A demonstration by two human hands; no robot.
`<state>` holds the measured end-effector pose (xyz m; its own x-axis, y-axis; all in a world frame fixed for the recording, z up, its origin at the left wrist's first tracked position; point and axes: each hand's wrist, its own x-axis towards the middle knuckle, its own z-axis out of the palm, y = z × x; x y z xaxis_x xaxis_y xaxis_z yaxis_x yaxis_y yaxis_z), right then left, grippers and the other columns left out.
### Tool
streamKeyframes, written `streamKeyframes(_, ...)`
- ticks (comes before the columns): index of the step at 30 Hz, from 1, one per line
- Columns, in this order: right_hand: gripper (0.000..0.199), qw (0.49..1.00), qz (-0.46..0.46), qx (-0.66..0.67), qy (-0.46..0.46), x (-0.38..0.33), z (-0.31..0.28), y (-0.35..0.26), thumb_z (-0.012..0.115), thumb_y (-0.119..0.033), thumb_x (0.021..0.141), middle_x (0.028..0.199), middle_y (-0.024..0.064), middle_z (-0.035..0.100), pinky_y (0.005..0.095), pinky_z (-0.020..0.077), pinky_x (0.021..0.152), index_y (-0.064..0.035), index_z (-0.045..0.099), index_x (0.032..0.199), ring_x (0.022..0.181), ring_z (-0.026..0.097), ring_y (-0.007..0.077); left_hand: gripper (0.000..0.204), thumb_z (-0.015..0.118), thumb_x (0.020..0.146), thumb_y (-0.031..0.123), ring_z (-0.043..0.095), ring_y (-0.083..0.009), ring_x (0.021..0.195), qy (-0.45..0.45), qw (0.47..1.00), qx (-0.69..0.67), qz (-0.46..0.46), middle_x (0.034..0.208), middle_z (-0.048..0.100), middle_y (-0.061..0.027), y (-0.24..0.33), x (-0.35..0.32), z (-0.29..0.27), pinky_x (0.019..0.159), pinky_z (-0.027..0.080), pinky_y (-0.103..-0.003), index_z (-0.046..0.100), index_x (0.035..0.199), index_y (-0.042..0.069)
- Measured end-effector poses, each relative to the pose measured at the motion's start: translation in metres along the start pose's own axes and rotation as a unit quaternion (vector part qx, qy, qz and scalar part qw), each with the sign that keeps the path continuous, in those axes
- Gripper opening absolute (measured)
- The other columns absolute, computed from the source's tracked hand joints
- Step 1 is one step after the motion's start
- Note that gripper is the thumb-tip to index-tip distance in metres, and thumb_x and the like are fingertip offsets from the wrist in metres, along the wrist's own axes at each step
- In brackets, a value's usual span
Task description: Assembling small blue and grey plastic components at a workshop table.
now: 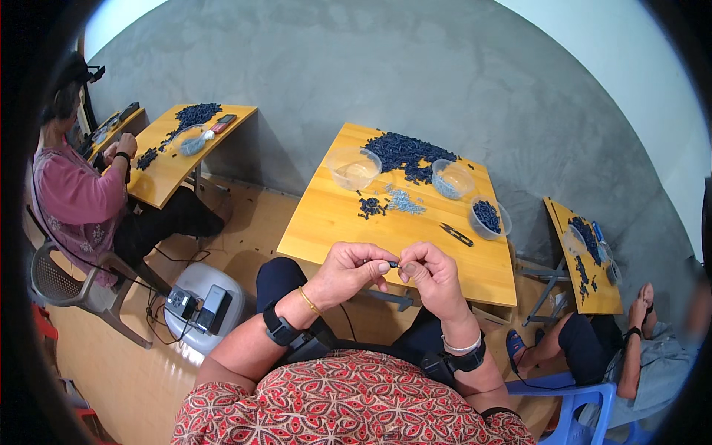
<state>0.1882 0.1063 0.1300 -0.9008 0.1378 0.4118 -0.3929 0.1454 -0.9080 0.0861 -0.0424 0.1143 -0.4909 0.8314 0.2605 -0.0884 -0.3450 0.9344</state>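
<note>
My left hand (351,270) pinches a small dark blue piece (394,264) between thumb and fingertips, just beyond the near edge of the yellow table (326,222). At the piece's right end, my right hand (433,273) is closed in a pinch too; what sits in those fingertips is too small to make out. A big heap of similar dark blue pieces (404,152) covers the table's far side. Nearer lie a small dark cluster (371,207) and a scatter of light blue bits (404,201). Black thread snips (457,234) rest to the right.
Clear plastic bowls stand on the table: one at left (354,178), one with light blue bits (452,180), one with dark pieces (487,216). Co-workers sit at tables left (165,174) and right (604,289). A grey stool (237,308) with black devices stands on the floor.
</note>
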Motion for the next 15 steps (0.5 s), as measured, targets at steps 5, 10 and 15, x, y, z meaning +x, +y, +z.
streamKeyframes(5, 0.004, 0.998, -0.013, -0.064, 0.004, -0.001, 0.001, -0.002, 0.054, -0.003, 0.084, 0.079, 0.0028, 0.051, 0.0201, 0.0407, 0.061, -0.0011, 0.051, 0.083, 0.066, 0.047, 0.0076, 0.014, 0.055, 0.085, 0.006, 0.061, -0.012, 0.063, -0.007, 1.0, 0.002, 0.004, 0.074, 0.062, -0.0057, 0.0, 0.0, -0.001, 0.059, 0.05, -0.023, 0.061, 0.094, -0.002)
streamKeyframes(10, 0.007, 0.979, -0.121, -0.161, 0.016, 0.0, 0.005, 0.0, 0.058, -0.001, 0.08, 0.073, 0.0052, 0.051, 0.0241, 0.0412, 0.06, -0.0021, 0.051, 0.08, 0.065, 0.05, 0.0143, 0.013, 0.056, 0.084, 0.006, 0.061, -0.0129, 0.06, -0.008, 1.0, 0.022, -0.008, 0.073, 0.062, -0.006, 0.002, 0.0, -0.003, 0.057, 0.05, -0.023, 0.062, 0.092, -0.002)
streamKeyframes(15, 0.006, 0.951, -0.188, -0.246, 0.006, 0.0, 0.01, -0.01, 0.058, -0.001, 0.079, 0.074, 0.0079, 0.052, 0.0266, 0.0422, 0.058, -0.0023, 0.052, 0.079, 0.065, 0.052, 0.0198, 0.012, 0.054, 0.084, 0.002, 0.062, -0.0137, 0.059, -0.03, 0.999, 0.001, -0.031, 0.075, 0.063, -0.0076, 0.003, 0.001, -0.005, 0.055, 0.05, -0.023, 0.062, 0.091, -0.003)
